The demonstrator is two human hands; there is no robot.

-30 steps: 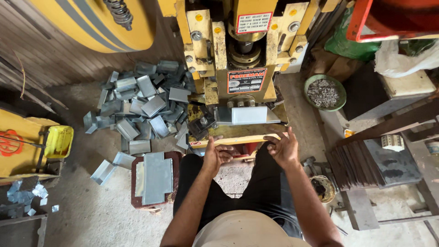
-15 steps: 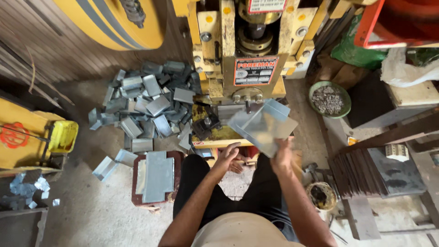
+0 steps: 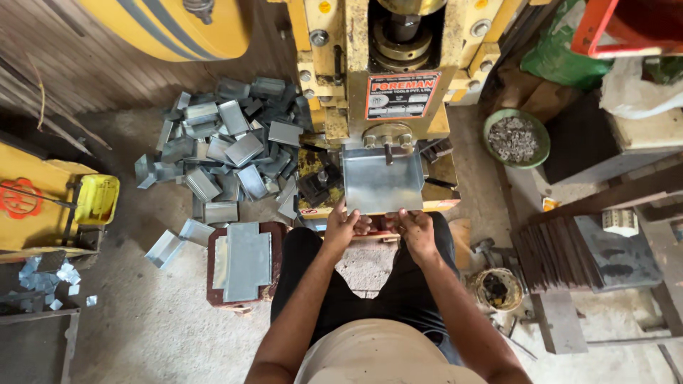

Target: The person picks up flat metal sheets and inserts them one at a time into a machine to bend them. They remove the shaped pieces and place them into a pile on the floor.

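A flat grey metal sheet with bent side edges lies on the bed of the yellow press machine, under its ram. My left hand grips the sheet's near left edge. My right hand holds its near right edge. Both forearms reach forward over my dark trousers.
A heap of bent grey metal pieces lies on the floor to the left. A stack of flat blanks rests on a red stool beside my left knee. A green bowl of scrap bits sits right; dark plates are stacked further right.
The sheet was tilted up in my hands half a second ago; now it lies flat on the press bed. Both hands came forward to its near edge.
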